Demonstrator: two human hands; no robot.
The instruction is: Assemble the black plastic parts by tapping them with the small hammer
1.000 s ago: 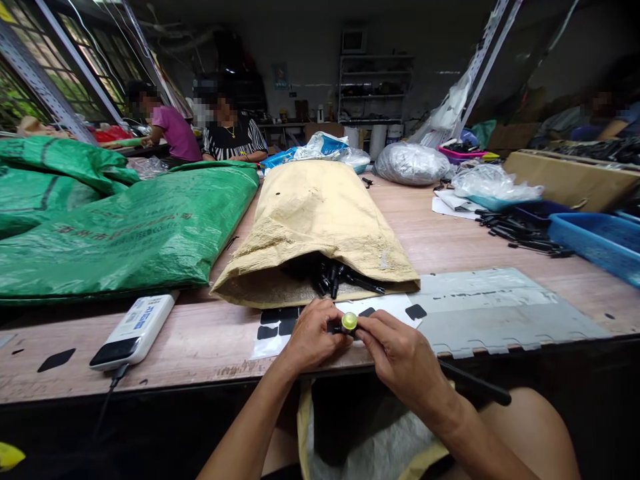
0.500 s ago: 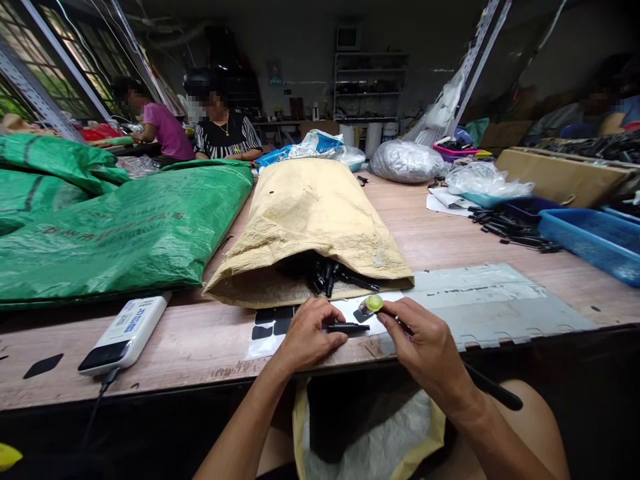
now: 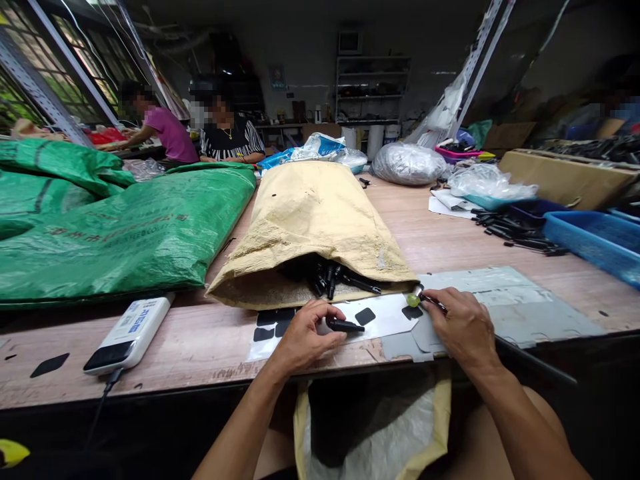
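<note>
My left hand (image 3: 306, 337) rests at the table's front edge, its thumb and fingers closed on a short black tube-like plastic part (image 3: 346, 325). In my right hand (image 3: 463, 327) is a pen-like tool (image 3: 413, 300) with a round yellow-green tip; a black hose (image 3: 535, 360) runs behind that wrist. The tip is at a small black patch on the right of a white backing sheet (image 3: 385, 327); whether it touches cannot be seen. Another black patch (image 3: 365, 316) lies on the sheet between my hands. Behind them opens a tan woven sack (image 3: 310, 207) holding black plastic parts (image 3: 330, 277).
A green sack (image 3: 125, 233) and a white power bank (image 3: 129, 333) with a cable lie left. To the right are a grey board (image 3: 515, 300), black parts (image 3: 520, 233) and a blue tray (image 3: 595, 240). An open sack (image 3: 380, 413) hangs below the edge. Two people sit beyond.
My right hand has moved right with the tool, from near the middle patch to the one at the sheet's right. My left hand stays nearly in place, the black part tilted slightly.
</note>
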